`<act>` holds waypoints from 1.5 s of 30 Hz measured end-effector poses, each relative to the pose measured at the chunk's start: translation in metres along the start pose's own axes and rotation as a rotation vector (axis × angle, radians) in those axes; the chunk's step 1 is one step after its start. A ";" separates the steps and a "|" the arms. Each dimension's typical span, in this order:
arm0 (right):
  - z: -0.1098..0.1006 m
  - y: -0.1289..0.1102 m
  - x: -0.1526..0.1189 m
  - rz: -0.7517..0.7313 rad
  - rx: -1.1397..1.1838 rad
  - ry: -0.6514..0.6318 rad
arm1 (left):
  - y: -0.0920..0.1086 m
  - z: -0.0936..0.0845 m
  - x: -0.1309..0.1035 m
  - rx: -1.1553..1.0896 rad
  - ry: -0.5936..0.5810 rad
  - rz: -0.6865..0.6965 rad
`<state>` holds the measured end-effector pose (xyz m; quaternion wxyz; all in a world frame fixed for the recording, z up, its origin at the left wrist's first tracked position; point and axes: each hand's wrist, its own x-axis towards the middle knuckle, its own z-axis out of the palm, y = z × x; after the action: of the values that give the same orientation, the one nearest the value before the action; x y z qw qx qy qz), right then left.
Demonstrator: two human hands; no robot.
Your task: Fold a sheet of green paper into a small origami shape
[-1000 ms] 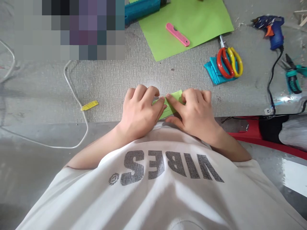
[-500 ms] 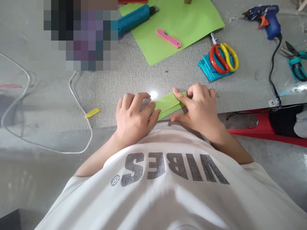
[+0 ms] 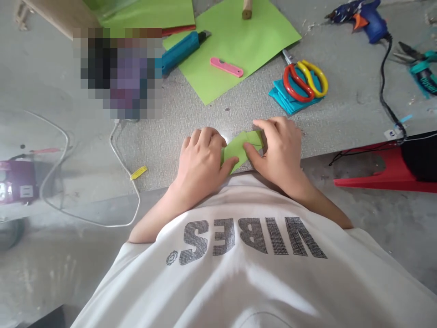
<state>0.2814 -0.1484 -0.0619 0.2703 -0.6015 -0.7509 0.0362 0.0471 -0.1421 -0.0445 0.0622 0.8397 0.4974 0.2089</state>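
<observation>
A small folded piece of green paper (image 3: 236,150) lies at the near edge of the table, between my two hands. My left hand (image 3: 204,157) grips its left end, the thumb on the near side and the curled fingers partly hiding that end. At the other end, my right hand (image 3: 278,146) has its thumb pressed on the paper, with the index finger stretched beyond the far edge. The right end is partly covered by these fingers. A crease or overlapping flap shows near the right thumb.
Scissors (image 3: 309,84) with red and yellow handles lie on folded blue material (image 3: 285,102). Beyond are a large green sheet (image 3: 201,89), a pink folding knife (image 3: 226,67) and a blue box cutter (image 3: 180,51). A glue gun (image 3: 373,23) and pliers (image 3: 421,73) lie right; a white cable (image 3: 114,148) loops left.
The green paper looks shorter and its right part is folded differently. My hands have come closer together, and my right thumb now presses on the paper. The camera view has shifted.
</observation>
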 end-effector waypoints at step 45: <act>-0.032 -0.043 0.013 0.123 1.238 -0.136 | 0.001 -0.019 -0.006 -0.052 0.403 0.410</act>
<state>0.2565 -0.1570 -0.0140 0.5178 -0.3720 -0.5702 0.5181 0.0375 -0.1497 -0.0291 -0.0599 0.8624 0.3140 0.3924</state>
